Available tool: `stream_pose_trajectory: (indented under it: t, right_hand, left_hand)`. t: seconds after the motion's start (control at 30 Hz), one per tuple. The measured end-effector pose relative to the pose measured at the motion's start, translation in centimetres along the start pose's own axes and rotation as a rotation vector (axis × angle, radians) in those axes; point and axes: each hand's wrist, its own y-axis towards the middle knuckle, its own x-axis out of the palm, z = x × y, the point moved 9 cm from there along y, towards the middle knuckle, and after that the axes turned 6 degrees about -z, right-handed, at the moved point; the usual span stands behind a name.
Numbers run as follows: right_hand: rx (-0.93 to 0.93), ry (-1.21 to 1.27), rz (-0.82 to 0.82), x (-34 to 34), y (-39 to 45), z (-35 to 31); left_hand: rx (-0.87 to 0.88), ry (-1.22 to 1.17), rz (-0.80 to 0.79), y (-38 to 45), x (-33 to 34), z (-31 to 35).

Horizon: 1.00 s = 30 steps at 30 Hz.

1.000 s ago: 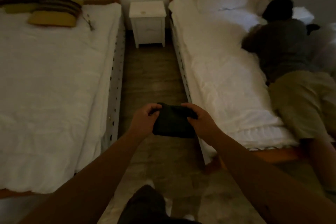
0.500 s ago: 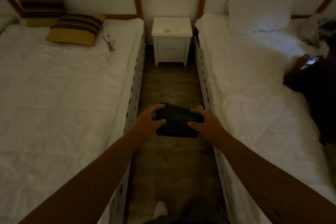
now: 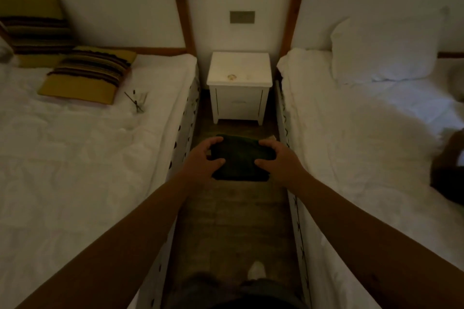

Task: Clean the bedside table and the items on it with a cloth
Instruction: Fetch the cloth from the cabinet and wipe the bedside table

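Head view looks down an aisle between two beds, and the relation that matters is straight ahead: the bedside desk (image 3: pixel 239 68) stands against the far wall at the end of the aisle, directly beyond the cloth (image 3: pixel 239 158), well apart from it and not yet within reach.

Both hands hold the cloth out in front at arm's length. The left hand (image 3: pixel 200 162) grips its left edge, with the fingers curled over the top and the thumb under the near side; the right hand (image 3: pixel 278 160) grips the right edge in the same way. Each grip is closed on the fabric, neither one loose. The cloth is dark, folded into a thick pad, and its long axis runs left to right across the aisle, square to the front of the desk.

On the desk top, near its front edge, lies a small round item (image 3: pixel 231 77); the dim light keeps me from telling what it is. Neither hand is clearly nearer the desk, since both sit level on either side of the cloth. My judgement is that cleaning has not begun, and the next move calls for walking forward along the wooden floor (image 3: pixel 233 221) until the cloth can be set down on the top.
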Motion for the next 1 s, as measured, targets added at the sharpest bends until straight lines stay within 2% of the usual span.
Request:
stream_pose_trajectory:
  t: [0.3, 0.47, 0.5, 0.7, 0.87, 1.0]
  right_hand:
    - [-0.021, -0.043, -0.01, -4.2, 21.6, -3.3]
    - [0.022, -0.079, 0.023, -5.1, 34.9, -4.1]
    - [0.033, -0.095, 0.021, -5.2, 35.2, -4.2]
    - [0.066, -0.076, 0.023, -7.8, 50.2, -6.5]
    - [0.042, -0.176, 0.001, -9.3, 62.4, -5.4]
    - [0.016, -0.216, -0.031, -9.9, 74.8, -2.1]
  left_hand:
    - [-0.001, 0.056, 0.037, 20.3, -7.4, 1.1]
    - [-0.055, 0.094, -0.024, 34.0, -12.7, 0.1]
    - [-0.053, 0.106, -0.033, 34.4, -12.7, 0.3]
    - [-0.062, 0.051, -0.092, 49.1, -18.0, 1.3]
    - [-0.107, 0.006, -0.124, 60.6, -19.4, -0.8]
    - [-0.154, 0.006, -0.094, 72.1, -20.5, -4.7]
